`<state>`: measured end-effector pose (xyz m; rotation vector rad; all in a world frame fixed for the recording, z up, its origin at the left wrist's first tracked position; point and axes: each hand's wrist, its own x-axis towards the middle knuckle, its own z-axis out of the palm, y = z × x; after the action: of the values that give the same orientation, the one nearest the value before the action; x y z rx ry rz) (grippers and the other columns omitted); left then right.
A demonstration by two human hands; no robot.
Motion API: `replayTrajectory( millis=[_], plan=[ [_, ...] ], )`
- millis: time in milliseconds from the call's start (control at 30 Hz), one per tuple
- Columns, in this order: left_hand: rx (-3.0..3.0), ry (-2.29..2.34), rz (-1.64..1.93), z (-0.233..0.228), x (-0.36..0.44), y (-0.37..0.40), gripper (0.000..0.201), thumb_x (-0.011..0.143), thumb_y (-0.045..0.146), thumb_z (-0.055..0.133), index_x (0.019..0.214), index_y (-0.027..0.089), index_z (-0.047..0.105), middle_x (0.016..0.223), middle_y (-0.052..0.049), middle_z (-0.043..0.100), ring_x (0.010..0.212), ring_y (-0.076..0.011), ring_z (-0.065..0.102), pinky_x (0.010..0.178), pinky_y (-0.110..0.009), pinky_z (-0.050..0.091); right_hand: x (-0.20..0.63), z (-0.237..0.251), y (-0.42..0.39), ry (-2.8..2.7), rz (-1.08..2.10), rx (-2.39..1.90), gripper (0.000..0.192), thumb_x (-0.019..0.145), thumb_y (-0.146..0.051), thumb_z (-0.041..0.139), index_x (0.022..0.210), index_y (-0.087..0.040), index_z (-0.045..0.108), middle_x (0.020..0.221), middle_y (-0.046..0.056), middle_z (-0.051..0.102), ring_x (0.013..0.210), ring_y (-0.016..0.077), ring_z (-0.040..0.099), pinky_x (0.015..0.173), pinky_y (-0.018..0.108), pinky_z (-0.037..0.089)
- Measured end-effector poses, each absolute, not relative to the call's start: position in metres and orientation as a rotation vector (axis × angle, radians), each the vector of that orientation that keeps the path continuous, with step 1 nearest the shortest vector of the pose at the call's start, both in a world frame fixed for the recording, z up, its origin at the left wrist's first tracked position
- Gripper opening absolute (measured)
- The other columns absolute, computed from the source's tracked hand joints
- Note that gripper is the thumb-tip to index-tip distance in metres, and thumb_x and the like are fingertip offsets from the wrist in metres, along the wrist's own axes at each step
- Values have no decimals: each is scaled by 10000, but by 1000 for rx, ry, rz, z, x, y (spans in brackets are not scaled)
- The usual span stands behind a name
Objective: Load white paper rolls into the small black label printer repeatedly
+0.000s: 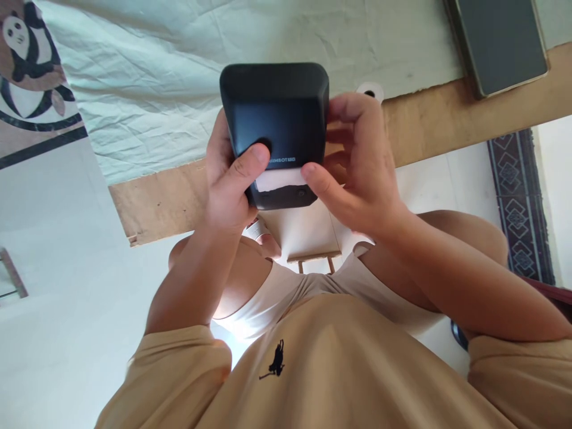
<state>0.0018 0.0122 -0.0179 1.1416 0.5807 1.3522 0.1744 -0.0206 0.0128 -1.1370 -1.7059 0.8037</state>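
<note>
Both hands hold a small black printer (277, 128) above the table edge (429, 125). The left hand (227, 185) wraps its side, thumb pressed on the round button. The right hand (357, 161) grips the other side, thumb touching the white paper strip (280, 179). The strip shows only a little and is not torn off. A phone (498, 42) lies well apart on the table.
</note>
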Motion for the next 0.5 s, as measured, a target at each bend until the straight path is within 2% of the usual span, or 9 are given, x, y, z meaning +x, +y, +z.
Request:
replayTrajectory(
  millis=[67,133,200,333,500],
  plan=[
    [1177,542,1368,-22,1,15,452,778,433,688,1139,182,588,984,-67,643,1009,-256,632,1009,-506,475,172,8,-20,-1661,980,-1080,612,826,-483,578,1289,-209,287,1202,67,487,934,71,588,811,224,527],
    [1208,553,1387,-27,2,17,495,769,497,675,1159,205,590,974,-74,637,1003,-271,628,980,-509,482,169,3,-19,-1593,1101,-1017,720,820,-566,556,1360,-224,225,1096,41,536,809,42,587,690,172,500],
    [1237,576,1408,-31,3,18,561,734,549,687,1181,227,581,954,-69,623,1026,-287,619,948,-497,491,166,-1,-18,-1542,1145,-1001,775,796,-627,558,1373,-230,228,1012,19,549,752,28,567,629,145,461],
    [1290,516,1475,-35,6,19,547,727,515,696,1175,225,578,942,-70,603,993,-276,617,828,-442,530,166,-1,-13,-1510,1272,-965,742,766,-610,617,1321,-225,310,1055,26,554,842,49,574,699,163,490],
    [1344,447,1460,-37,2,24,586,740,506,718,1231,238,546,1039,-86,599,938,-254,611,815,-433,529,169,0,-10,-1547,1298,-895,711,809,-588,577,1339,-227,270,1075,38,559,911,76,579,790,217,526]
  ],
)
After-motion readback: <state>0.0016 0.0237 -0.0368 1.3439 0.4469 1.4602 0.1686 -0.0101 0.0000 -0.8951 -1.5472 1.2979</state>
